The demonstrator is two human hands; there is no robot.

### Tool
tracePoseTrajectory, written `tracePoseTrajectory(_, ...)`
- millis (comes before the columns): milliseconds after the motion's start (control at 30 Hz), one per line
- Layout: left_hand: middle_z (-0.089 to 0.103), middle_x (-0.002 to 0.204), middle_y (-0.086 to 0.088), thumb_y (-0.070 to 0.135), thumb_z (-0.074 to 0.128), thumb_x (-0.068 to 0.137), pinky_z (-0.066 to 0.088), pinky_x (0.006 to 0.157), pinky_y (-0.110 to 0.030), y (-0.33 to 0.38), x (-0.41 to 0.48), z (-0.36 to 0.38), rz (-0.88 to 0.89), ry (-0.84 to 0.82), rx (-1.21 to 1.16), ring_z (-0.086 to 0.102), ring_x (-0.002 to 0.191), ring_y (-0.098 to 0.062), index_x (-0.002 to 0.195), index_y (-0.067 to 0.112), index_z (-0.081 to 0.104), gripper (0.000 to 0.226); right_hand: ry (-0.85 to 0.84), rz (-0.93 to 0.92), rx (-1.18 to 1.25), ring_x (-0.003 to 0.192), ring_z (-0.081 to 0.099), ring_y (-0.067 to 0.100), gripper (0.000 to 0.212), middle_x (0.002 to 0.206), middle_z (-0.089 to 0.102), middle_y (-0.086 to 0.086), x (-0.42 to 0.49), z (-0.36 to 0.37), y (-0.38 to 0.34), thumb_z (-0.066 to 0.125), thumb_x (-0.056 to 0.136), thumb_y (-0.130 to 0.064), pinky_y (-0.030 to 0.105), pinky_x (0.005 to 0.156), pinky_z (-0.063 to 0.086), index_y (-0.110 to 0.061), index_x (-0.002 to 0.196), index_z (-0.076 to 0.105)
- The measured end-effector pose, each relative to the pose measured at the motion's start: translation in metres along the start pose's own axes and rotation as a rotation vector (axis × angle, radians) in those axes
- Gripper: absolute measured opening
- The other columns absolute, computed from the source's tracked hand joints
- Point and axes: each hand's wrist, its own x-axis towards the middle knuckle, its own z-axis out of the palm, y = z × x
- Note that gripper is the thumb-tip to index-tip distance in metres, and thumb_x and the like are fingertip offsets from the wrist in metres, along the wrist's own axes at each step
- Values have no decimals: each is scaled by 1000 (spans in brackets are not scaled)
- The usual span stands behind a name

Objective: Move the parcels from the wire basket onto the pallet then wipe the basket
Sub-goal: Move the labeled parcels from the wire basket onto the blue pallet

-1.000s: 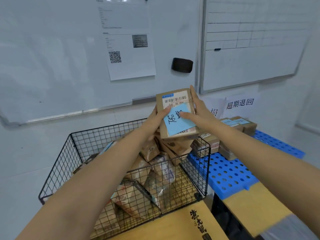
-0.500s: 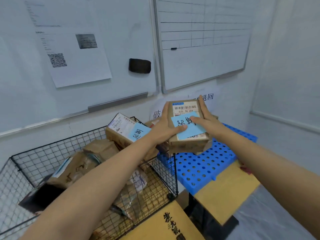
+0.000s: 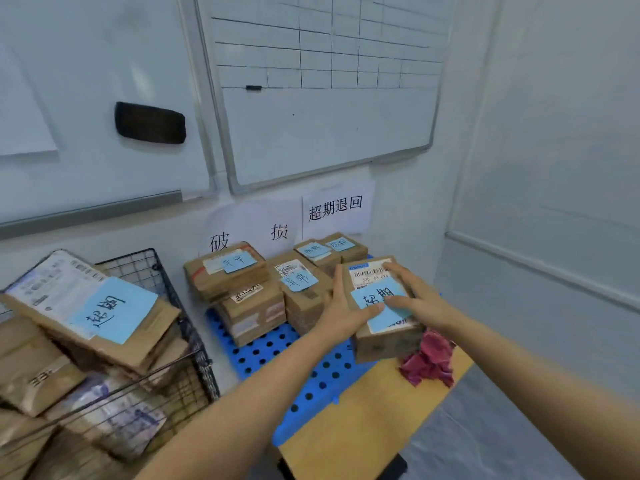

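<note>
While left hand (image 3: pixel 341 315) and right hand (image 3: pixel 415 299) grip parcel (image 3: pixel 384 342) at pallet (image 3: pixel 277 355), parcels (image 3: pixel 86 306) fill basket (image 3: pixel 138 266)

Head view, down toward pallet (image 3: pixel 277 355)

Bare hands and forearms are filling the lower half of a head-camera view.

The person's left hand (image 3: pixel 341 315) and right hand (image 3: pixel 420 299) are showing uncovered. The left forearm (image 3: pixel 242 403) and right forearm (image 3: pixel 540 375) are likewise running bare all the way to the bottom edge of the picture. The wide lens is swelling both forearms as they are nearing the camera, so they are looking far thicker at the frame's edge than at the wrists. The fingers (image 3: pixel 396 270) are appearing slim and smooth, though blur is hiding the nails and any finer detail.
</note>
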Motion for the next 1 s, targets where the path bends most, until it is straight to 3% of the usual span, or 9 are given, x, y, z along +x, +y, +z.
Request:
tracePoseTrajectory(167, 17, 146, -10, 39, 67, 82, 29, 107, -33, -10, 40, 53, -83, 89, 11, 24, 135, -23, 148, 28, -10, 102, -101, 40, -24, 94, 57, 12, 62, 105, 48, -17, 27, -33, 44, 61, 87, -13, 31, 85, 51, -22, 141, 31)
tracePoseTrajectory(300, 23, 143, -7, 40, 68, 81, 29, 108, -34, -15, 68, 68, -106, 138, -15, 27, 134, -23, 149, 26, -7, 102, -145, 60, 9, 89, 58, 9, 62, 106, 51, -10, 55, -43, 68, 60, 88, -11, 23, 76, 52, -21, 141, 30)
tracePoseTrajectory(400, 39, 140, 0, 41, 72, 77, 40, 105, -38, -23, 94, 74, -112, 201, -18, 37, 131, -19, 149, 24, 0, 103, -164, 81, 54, 98, 59, 19, 63, 117, 53, 0, 82, -45, 84, 59, 88, -10, 34, 84, 52, -26, 141, 28)
tracePoseTrajectory(467, 44, 136, 1, 32, 72, 79, 44, 100, -37, -33, 114, 77, -157, 214, -57, 45, 126, -18, 147, 20, 9, 93, -169, 107, 74, 99, 59, 22, 64, 123, 52, 5, 101, -44, 97, 59, 88, -10, 37, 85, 52, -28, 141, 28)
tracePoseTrajectory(567, 45, 134, -1, 22, 71, 81, 46, 99, -37, -49, 147, 81, -180, 200, -88, 46, 125, -19, 139, 19, 24, 75, -189, 121, 89, 92, 59, 17, 65, 123, 52, 6, 135, -44, 114, 57, 88, -8, 26, 74, 53, -26, 142, 27)
tracePoseTrajectory(667, 34, 135, -4, 29, 69, 81, 40, 103, -31, -54, 177, 76, -202, 227, 19, 35, 128, -16, 143, 16, 19, 82, -211, 117, 74, 83, 59, 11, 66, 116, 53, 3, 171, -43, 121, 57, 89, -7, 16, 64, 50, -24, 144, 26)
tracePoseTrajectory(767, 39, 133, -4, 37, 66, 82, 38, 101, -29, -60, 198, 64, -189, 269, 130, 35, 126, -16, 141, 15, 25, 75, -242, 91, 50, 82, 58, 8, 67, 115, 52, 4, 202, -38, 125, 57, 89, -8, 16, 62, 50, -23, 145, 23)
tracePoseTrajectory(900, 50, 131, -1, 63, 49, 75, 45, 98, -42, -73, 212, 48, -240, 294, 282, 45, 122, -19, 143, 20, 26, 83, -271, 92, 49, 84, 56, 8, 68, 121, 47, 2, 231, -25, 134, 58, 89, -13, 15, 61, 49, -29, 145, 21)
tracePoseTrajectory(1000, 42, 142, -3, 66, 38, 79, 28, 111, -47, -75, 220, 39, -263, 333, 486, 33, 135, -24, 147, 16, 20, 86, -299, 75, 83, 84, 56, 2, 69, 122, 47, -1, 252, -13, 143, 58, 89, -11, 10, 56, 48, -29, 145, 22)
